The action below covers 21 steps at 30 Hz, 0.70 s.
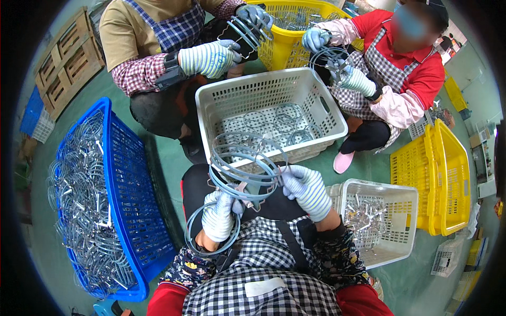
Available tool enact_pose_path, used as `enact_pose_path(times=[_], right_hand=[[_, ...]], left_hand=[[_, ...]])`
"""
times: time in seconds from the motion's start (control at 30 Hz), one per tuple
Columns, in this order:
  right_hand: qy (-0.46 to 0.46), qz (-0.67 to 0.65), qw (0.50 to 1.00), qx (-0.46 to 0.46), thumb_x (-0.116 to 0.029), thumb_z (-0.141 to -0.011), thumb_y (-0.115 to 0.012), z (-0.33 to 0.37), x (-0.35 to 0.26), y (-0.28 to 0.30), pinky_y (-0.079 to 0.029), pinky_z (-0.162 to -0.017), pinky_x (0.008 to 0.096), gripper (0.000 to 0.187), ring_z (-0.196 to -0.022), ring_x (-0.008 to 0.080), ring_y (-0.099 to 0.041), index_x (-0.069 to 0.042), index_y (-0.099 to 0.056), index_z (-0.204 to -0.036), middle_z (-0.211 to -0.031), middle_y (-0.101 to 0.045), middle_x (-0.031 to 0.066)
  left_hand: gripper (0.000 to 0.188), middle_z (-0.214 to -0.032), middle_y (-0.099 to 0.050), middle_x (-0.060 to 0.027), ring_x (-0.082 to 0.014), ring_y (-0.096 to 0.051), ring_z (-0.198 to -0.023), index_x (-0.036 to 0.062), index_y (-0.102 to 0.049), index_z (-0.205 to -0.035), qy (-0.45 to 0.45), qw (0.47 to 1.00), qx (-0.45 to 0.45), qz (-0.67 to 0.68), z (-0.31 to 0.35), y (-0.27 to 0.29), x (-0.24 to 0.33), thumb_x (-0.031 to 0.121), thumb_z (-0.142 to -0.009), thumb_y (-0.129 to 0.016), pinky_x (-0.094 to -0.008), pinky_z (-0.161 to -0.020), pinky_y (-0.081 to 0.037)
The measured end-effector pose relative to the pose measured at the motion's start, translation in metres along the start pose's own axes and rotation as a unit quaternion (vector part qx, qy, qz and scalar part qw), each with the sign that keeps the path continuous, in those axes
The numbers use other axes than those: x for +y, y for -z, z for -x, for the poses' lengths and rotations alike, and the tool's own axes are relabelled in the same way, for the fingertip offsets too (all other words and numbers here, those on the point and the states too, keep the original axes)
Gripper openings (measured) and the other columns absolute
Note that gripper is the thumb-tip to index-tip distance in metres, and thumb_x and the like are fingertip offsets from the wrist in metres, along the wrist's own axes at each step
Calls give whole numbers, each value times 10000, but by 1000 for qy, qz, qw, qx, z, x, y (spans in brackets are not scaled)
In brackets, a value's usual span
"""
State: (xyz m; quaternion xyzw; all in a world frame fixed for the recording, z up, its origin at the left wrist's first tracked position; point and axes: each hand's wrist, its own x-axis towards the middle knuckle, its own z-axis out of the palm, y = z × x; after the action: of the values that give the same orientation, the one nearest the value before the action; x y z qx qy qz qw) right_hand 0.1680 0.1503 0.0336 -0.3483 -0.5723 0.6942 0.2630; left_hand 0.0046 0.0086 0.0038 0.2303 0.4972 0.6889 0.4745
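In front of my lap is a bundle of thin grey metal rings [247, 196] with small wire clips. My left hand [218, 217], in a white and blue striped glove, is closed on the bundle's lower left side. Another grey metal ring [190, 230] hangs around my left wrist. With its fingers pinched, my gloved right hand [308, 191] grips the right edge of the bundle. Just beyond the rings stands a white slotted crate [271, 84] with several loose rings [287, 113] on its bottom. Fingers partly hide the clips.
At left, a blue crate [134, 195] is heaped with rings. A white crate [382, 253] of small metal parts stands right, near stacked yellow crates [450, 184]. Two co-workers [142, 37] [421, 73] sit opposite, handling rings beside a yellow basket [282, 52]. A wooden pallet [68, 63] leans far left.
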Motion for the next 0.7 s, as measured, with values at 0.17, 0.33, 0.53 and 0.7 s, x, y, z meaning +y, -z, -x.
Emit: enact_pose_path(times=[0.17, 0.33, 0.53, 0.7], right_hand=[[-11, -49, 998, -47, -218, -890, -575, -16, -1, -1, -398, -509, 176, 279, -568, 38, -490, 1, -604, -1060, -742, -602, -6], [43, -66, 994, -72, -262, -886, -577, -24, 10, 1, -361, -469, 168, 294, -542, 25, -489, -4, -634, -1015, -742, -634, 7], [-52, -257, 961, -92, -281, -840, -630, -18, 11, 0, -409, -508, 170, 357, -600, 62, -558, 12, -623, -1043, -779, -649, 34], [-93, -335, 937, -30, -306, -828, -633, -15, 7, -6, -345, -442, 155, 387, -490, 40, -493, 14, -630, -1045, -700, -627, 2]], left_hand=[[303, -614, -571, 12, -77, -492, -555, 40, -626, -748, 13, 998, -5, 54, 1, -3, 5, 289, -903, -549, -220, -538, -379], [339, -616, -569, -7, -78, -478, -533, 23, -636, -792, -7, 997, -25, -68, 3, -2, 5, 334, -898, -553, -214, -511, -359], [340, -583, -532, -8, -74, -446, -495, 2, -645, -842, -12, 998, -10, -63, 6, -3, 6, 319, -908, -539, -212, -473, -331], [330, -583, -527, -8, -79, -449, -491, -3, -638, -847, -28, 997, -46, -58, 2, -3, 6, 306, -909, -539, -211, -460, -325]])
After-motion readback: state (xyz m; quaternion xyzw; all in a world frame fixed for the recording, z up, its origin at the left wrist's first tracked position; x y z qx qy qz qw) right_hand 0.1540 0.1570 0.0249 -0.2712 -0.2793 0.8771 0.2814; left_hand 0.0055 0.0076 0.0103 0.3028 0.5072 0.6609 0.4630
